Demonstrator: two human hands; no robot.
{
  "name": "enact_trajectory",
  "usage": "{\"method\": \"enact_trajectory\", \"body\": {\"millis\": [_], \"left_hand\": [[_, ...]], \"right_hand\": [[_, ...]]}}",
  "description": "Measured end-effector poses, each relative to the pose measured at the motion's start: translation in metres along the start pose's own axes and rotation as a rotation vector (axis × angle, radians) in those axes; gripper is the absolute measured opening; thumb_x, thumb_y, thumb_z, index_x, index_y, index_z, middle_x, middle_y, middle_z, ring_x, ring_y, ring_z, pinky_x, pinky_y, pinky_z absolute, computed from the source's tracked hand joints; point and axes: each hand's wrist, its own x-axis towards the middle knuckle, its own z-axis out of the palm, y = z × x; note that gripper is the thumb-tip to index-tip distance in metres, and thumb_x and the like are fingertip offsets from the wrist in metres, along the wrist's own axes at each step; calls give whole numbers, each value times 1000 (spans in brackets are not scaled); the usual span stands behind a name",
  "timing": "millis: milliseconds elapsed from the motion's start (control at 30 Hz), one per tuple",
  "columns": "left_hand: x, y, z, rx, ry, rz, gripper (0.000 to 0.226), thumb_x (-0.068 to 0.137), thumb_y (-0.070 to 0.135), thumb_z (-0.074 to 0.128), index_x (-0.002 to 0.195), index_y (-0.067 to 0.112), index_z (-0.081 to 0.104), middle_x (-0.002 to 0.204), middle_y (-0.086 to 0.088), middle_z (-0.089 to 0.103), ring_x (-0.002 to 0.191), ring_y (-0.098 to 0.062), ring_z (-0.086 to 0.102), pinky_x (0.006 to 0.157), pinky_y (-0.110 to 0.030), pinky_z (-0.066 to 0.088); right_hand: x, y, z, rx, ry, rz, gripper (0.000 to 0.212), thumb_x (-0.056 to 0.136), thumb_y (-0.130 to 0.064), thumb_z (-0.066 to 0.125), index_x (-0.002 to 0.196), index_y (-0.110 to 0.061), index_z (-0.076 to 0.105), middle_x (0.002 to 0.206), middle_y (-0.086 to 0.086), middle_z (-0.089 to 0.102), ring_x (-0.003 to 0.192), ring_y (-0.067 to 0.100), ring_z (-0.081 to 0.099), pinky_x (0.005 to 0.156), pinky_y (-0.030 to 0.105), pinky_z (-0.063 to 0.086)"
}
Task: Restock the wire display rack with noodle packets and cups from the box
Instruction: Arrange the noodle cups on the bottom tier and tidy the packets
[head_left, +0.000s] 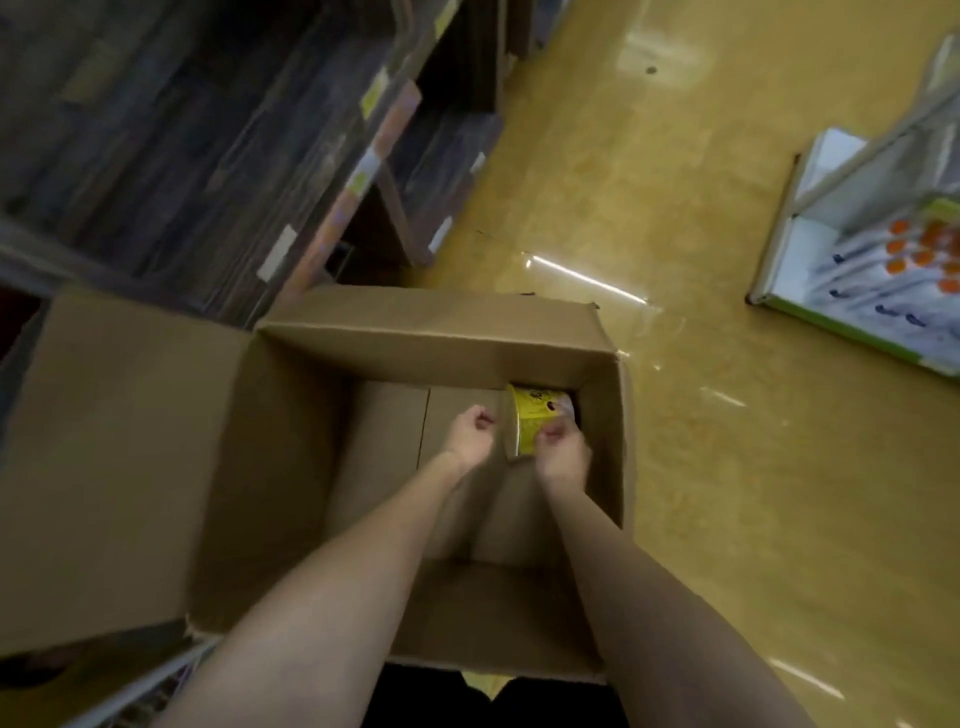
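Observation:
A large open cardboard box (436, 338) stands on the floor below me, with both my arms reaching down into it. A yellow noodle cup (532, 415) lies on its side in the box's far right corner. My right hand (563, 449) grips the near right side of the cup, fingers curled over it. My left hand (470, 434) hovers just left of the cup with its fingers curled and nothing in it. Apart from the cup, the bottom of the box shows bare cardboard. A wire rack edge (130, 691) shows at the lower left.
The box's wide left flap (119, 467) lies spread out. Dark store shelving (208, 130) with price labels rises on the left. A white and green shelf (872, 249) with orange-capped bottles stands at the right. Glossy yellow floor (727, 467) lies between.

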Motion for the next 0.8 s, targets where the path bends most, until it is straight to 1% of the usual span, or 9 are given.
{"method": "enact_trajectory", "body": {"millis": [33, 133, 267, 400, 500, 600, 667, 767, 800], "left_hand": [[11, 0, 1, 13, -33, 9, 19, 99, 0, 47, 110, 8, 61, 101, -10, 60, 89, -22, 51, 71, -25, 40], [34, -5, -1, 76, -82, 31, 19, 99, 1, 49, 112, 7, 61, 104, -9, 59, 98, -21, 53, 84, -23, 41], [54, -20, -10, 175, -138, 28, 23, 99, 5, 51, 120, 4, 61, 107, -8, 60, 102, -23, 55, 90, -24, 43], [67, -33, -24, 205, -123, 26, 19, 96, 7, 54, 112, 10, 64, 105, -8, 63, 104, -28, 60, 93, -31, 48], [67, -39, -31, 197, -108, 32, 14, 95, 7, 55, 104, 16, 61, 103, -9, 62, 99, -27, 58, 91, -33, 50], [61, -39, -42, 143, -92, 39, 20, 96, 4, 53, 113, 7, 63, 103, -10, 61, 96, -24, 56, 82, -30, 48], [55, -37, -46, 127, -97, 37, 24, 96, 2, 52, 117, 2, 62, 100, -10, 59, 92, -23, 54, 73, -26, 42], [41, -37, -53, 102, -58, 14, 19, 95, -1, 51, 109, 5, 61, 92, -10, 59, 88, -23, 53, 63, -26, 40], [33, -35, -56, 90, -46, 8, 20, 95, -2, 51, 110, 6, 61, 93, -10, 59, 91, -25, 54, 66, -27, 43]], "right_hand": [[8, 2, 6, -6, 19, 5, 15, 97, -9, 60, 109, -7, 67, 114, 13, 69, 111, 30, 63, 98, 33, 46], [26, 6, 27, -92, 33, 14, 15, 97, -14, 61, 109, -8, 68, 116, 15, 69, 112, 33, 63, 93, 34, 48], [44, 7, 59, -317, -11, 5, 37, 97, -33, 61, 123, -7, 58, 123, 19, 64, 113, 37, 63, 88, 38, 51], [50, 5, 76, -548, 47, -99, 31, 105, -19, 43, 134, -7, 48, 130, 18, 59, 115, 37, 61, 88, 42, 51], [49, 3, 75, -689, 7, -146, 36, 105, -9, 34, 140, -5, 43, 133, 19, 55, 118, 37, 59, 89, 43, 51], [39, -5, 68, -783, -51, -197, 38, 102, -5, 35, 140, -3, 42, 135, 18, 55, 120, 35, 59, 89, 42, 51], [33, -6, 64, -747, -89, -173, 37, 102, -10, 38, 138, -3, 45, 138, 19, 54, 128, 36, 53, 100, 42, 47], [16, -6, 57, -626, -161, -195, 38, 104, -18, 41, 138, -4, 50, 149, 23, 40, 136, 40, 40, 110, 41, 36], [8, -8, 53, -603, -188, -234, 38, 104, -20, 41, 138, -5, 50, 150, 25, 35, 135, 42, 38, 110, 42, 36]]}}
